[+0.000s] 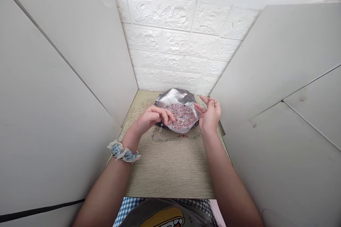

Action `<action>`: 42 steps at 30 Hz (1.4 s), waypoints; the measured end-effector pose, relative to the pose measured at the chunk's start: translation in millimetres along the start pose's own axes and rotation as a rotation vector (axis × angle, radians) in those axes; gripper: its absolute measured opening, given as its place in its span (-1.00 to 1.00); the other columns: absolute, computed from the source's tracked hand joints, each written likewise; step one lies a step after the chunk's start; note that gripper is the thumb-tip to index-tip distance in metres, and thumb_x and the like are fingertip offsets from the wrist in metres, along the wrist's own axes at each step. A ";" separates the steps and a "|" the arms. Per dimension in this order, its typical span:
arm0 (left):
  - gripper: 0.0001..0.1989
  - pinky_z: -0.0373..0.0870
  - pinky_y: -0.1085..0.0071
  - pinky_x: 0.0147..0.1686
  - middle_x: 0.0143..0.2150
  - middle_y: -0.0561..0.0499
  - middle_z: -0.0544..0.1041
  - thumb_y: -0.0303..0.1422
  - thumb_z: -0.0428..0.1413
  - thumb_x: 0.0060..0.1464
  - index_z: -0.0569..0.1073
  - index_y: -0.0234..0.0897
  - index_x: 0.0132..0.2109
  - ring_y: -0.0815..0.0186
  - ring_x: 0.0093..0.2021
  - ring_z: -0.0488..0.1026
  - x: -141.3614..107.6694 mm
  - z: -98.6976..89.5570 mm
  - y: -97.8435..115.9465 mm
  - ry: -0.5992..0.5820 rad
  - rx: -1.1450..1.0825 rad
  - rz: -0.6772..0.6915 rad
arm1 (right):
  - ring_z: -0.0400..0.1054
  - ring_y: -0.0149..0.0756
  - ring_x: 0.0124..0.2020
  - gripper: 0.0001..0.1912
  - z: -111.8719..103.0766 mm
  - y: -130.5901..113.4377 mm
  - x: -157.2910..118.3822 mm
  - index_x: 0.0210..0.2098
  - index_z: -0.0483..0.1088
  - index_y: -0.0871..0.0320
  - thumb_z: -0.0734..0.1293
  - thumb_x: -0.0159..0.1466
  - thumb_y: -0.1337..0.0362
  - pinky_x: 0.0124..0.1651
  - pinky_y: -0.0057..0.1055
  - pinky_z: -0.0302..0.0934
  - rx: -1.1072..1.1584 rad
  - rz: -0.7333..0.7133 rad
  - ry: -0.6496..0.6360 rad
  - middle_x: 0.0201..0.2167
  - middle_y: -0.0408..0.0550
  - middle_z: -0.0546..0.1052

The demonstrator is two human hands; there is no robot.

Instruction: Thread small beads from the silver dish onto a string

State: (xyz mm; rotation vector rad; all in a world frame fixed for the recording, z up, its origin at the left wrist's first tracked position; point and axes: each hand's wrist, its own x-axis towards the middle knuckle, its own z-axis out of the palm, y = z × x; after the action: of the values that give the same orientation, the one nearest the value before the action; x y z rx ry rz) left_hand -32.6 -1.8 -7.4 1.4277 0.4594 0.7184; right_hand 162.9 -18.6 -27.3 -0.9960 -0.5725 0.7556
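A soft pouch with a shiny silver foil lining [174, 95] lies open near the far edge of the desk with a pale wood-grain top [170, 166], roughly midway between its left and right edges. Small pink, white and red beads [183, 115] cover most of the lining. A thin string of pale, clear-looking beads with a short red stretch [159, 138] lies on the desk just in front of the pouch, looped at its left end and running toward the right edge.

The left hand [154, 117] is over the pouch's front left part, its fingers loosely bent and one fingertip reaching toward the beads; beads of the string show just below it, but I cannot tell whether it has hold of them. The right hand [209, 115] is raised beside the pouch, near the desk's far right corner, with thumb and a finger brought together and other fingers spread (anything pinched there is too fine to make out). A light blue scrunchie with white lace trim [124, 152] circles the left wrist
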 end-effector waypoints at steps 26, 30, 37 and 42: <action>-0.59 0.08 0.57 -0.67 -0.59 0.09 0.30 -0.14 -0.05 -0.02 0.34 -0.35 -0.12 0.52 -0.63 0.19 13.1 20.7 -10.7 0.293 0.069 -0.133 | 0.12 -0.22 -0.02 -0.88 24.9 6.4 -46.3 -0.45 0.44 -0.04 0.25 0.11 0.25 0.08 -0.08 -0.20 -0.962 -0.684 -0.566 -0.05 -0.17 0.30; -0.68 -0.07 0.58 -0.72 -0.68 0.13 0.18 -0.16 -0.02 -0.03 0.35 -0.39 -0.44 0.57 -0.70 0.07 12.5 22.7 -6.2 0.233 0.110 -0.139 | 0.16 -0.23 -0.05 -0.89 21.8 2.6 -41.1 -0.48 0.44 -0.01 0.27 0.08 0.25 0.07 -0.09 -0.15 -0.895 -0.645 -0.497 -0.11 -0.16 0.36; -0.72 -0.13 0.57 -0.71 -0.76 0.20 0.05 -0.19 0.06 -0.11 0.42 -0.38 -0.40 0.57 -0.72 -0.04 13.8 21.6 -7.2 0.356 0.196 -0.122 | 0.30 -0.34 -0.24 -0.86 18.6 7.8 -29.6 -0.42 0.42 0.12 0.23 0.11 0.26 -0.14 -0.35 0.17 -0.574 -0.399 -0.515 -0.33 -0.07 0.44; -0.71 -0.06 0.55 -0.68 -0.79 0.20 0.03 -0.19 0.04 -0.11 0.46 -0.36 -0.39 0.54 -0.72 -0.02 16.1 19.5 -11.7 0.491 0.253 -0.091 | 0.32 -0.32 -0.28 -0.78 13.0 -18.6 -21.8 -0.33 0.41 0.12 0.19 0.14 0.18 -0.20 -0.34 0.20 -0.574 -0.341 -0.498 -0.33 -0.07 0.46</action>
State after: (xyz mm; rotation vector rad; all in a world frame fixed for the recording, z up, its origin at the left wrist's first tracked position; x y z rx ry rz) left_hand -5.9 -4.8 -14.7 1.4475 1.0198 0.9649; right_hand 145.4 -35.0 -6.8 -1.1909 -1.4116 0.5358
